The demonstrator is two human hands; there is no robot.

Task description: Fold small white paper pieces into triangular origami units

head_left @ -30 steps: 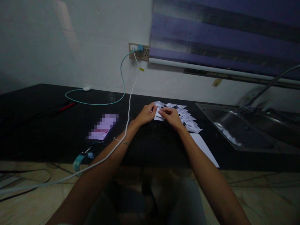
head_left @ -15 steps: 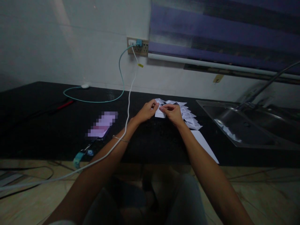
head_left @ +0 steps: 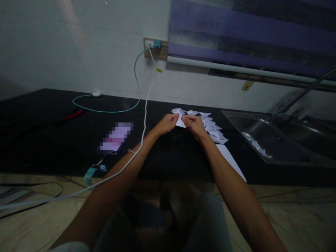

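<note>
Both hands meet over a black counter (head_left: 52, 140) and pinch one small white piece of paper (head_left: 181, 122) between them. My left hand (head_left: 167, 123) grips its left edge with closed fingers. My right hand (head_left: 193, 124) pinches the right edge from above. Just behind and to the right of the hands lies a row of several small folded white paper pieces (head_left: 212, 128). A larger white sheet (head_left: 231, 161) lies flat near my right forearm.
A phone (head_left: 115, 138) lies left of my left arm. A white cable (head_left: 145, 105) and a teal cable (head_left: 118, 108) run from a wall socket (head_left: 155, 48). A steel sink (head_left: 275, 140) sits at the right. A red-handled tool (head_left: 75, 114) rests far left.
The hands have lifted slightly off the counter with the paper piece and shifted their grip on it. The view has tilted a little.
</note>
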